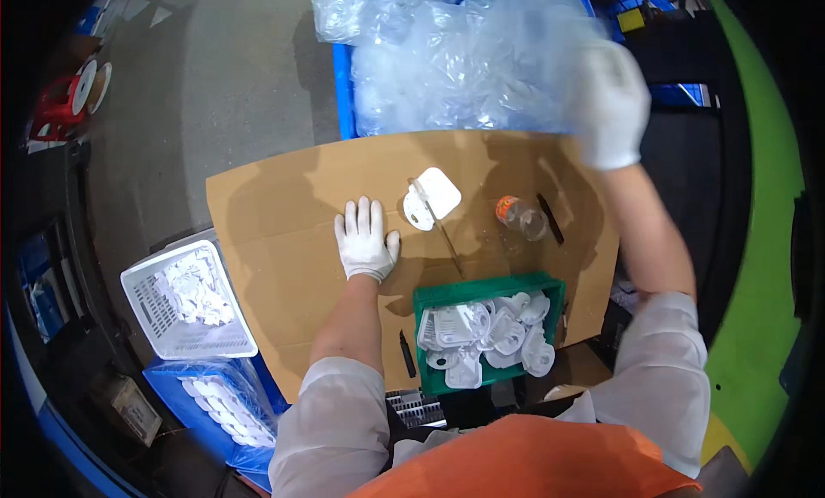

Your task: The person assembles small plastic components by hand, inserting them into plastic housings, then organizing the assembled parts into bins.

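Observation:
My left hand (364, 240), in a white glove, lies flat on the brown cardboard sheet (284, 223) with its fingers stretched out and nothing in it. Far right, my gloved right hand (612, 103) is over the edge of a heap of clear plastic bags (455, 60); motion blurs its fingers, so whether it grips a bag is unclear. Between my hands lies a flat white plastic part (442, 191) with a rounded, holed end. A thin brown stick-like tool (445, 238) rests across it. Right of that are a clear bottle (526, 222) with an orange label and a black pen-like tool (550, 219).
At the cardboard's near edge stands a green crate (490, 285) of white plastic parts (503, 330), beside another black pen-like tool (406, 354). A white basket (185, 348) of white pieces and a blue box (168, 376) are at left. The bags fill a blue bin (345, 94).

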A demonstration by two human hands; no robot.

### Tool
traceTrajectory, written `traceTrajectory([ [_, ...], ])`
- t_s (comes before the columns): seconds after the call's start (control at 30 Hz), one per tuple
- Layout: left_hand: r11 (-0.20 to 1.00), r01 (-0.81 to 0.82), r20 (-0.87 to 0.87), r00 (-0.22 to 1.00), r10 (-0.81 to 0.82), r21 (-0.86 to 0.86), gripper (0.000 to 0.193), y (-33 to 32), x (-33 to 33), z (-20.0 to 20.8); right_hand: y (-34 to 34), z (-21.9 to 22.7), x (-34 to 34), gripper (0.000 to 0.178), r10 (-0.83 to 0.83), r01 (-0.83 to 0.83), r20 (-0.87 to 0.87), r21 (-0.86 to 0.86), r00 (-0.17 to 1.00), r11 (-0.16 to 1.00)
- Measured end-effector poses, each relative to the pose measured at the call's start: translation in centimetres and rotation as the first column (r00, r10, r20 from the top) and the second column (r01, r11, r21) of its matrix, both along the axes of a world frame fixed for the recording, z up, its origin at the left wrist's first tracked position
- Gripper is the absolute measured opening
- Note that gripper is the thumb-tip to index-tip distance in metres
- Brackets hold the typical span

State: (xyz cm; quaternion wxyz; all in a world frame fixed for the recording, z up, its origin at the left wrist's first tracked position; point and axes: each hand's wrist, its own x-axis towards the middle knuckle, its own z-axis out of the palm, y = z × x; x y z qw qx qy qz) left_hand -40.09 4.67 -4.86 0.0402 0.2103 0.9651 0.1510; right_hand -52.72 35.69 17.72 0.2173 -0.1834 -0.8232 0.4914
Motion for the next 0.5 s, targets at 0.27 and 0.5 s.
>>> traceTrajectory([
  [0.27,0.880,0.226,-0.123,0.945,-0.301,-0.418,0.065,4.1,-1.4,3.6,-23.7,-1.4,8.7,0.013,0.533,-0.485,-0.311,0.224,0.787,0.846],
  [0.5,0.316,0.251,-0.113,0.591,-0.798,-0.915,0.060,0.8,-2.6,9.0,-24.5,-2.6,15.5,0.015,0.668,-0.699,-0.273,-0.024,0.692,0.715],
])
